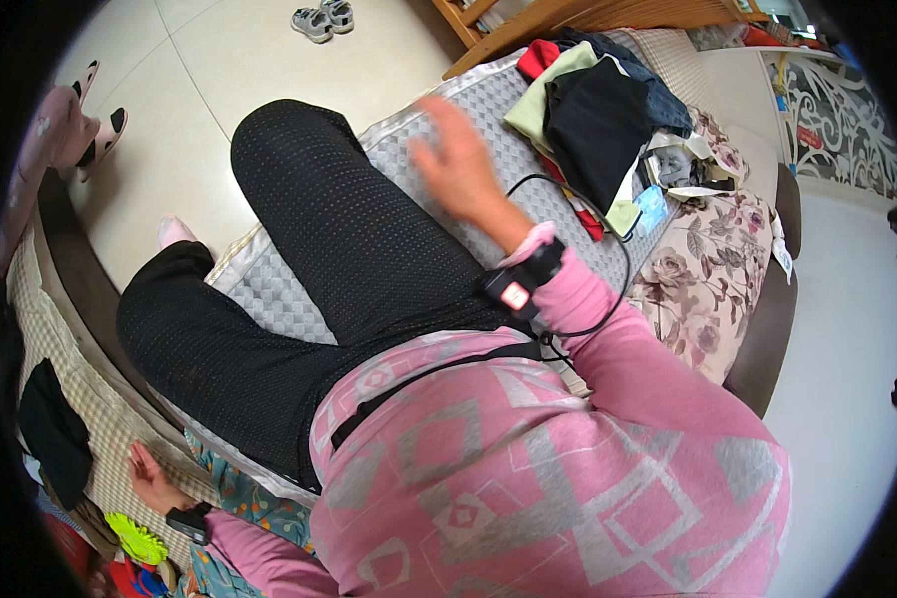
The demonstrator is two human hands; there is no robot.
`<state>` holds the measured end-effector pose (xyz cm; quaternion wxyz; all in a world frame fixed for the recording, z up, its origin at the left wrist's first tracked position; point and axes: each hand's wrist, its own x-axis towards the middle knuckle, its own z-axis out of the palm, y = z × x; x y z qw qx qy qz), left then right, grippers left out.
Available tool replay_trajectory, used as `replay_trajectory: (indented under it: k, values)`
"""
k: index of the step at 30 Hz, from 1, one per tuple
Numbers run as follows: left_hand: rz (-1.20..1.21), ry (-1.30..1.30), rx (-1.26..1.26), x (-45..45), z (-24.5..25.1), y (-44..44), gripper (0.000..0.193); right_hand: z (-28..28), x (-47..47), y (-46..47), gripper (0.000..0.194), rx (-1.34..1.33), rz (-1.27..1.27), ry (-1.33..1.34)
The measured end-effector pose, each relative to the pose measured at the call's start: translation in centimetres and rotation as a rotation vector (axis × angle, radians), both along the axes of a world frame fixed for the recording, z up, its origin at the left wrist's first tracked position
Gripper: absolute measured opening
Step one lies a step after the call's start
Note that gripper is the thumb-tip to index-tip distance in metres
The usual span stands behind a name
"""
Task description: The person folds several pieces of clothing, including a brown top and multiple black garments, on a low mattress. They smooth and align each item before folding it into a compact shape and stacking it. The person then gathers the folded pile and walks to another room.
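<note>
My right hand [456,161], blurred and with fingers apart, is over the grey checkered bed cover [486,97], left of a pile of folded clothes. On top of that pile lies a black garment [596,123], with a light green garment [527,116] under it. At the lower left, my left hand [149,478] is held with its palm partly showing, over the beige checked cloth [112,441] and holding nothing. Near it lies a dark garment [54,433]. Both wrists wear black devices, and a black cable [628,261] loops by the right forearm.
A blue face mask [650,211] lies beside the pile, near a floral pillow [699,276]. Another person's leg [52,134] in pink is at the upper left. Grey shoes [321,21] stand on the tiled floor. A bright green fringed item [136,537] lies at the lower left.
</note>
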<state>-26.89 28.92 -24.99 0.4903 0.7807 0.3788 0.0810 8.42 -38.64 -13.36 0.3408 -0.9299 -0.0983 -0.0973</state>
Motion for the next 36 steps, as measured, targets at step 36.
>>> replay_trajectory:
  k: [36]
  values:
    - [0.237,-0.422,-0.78,16.5,10.4,-14.2,0.034,13.8,2.7,-22.4,0.024,0.592,-0.428,-0.088]
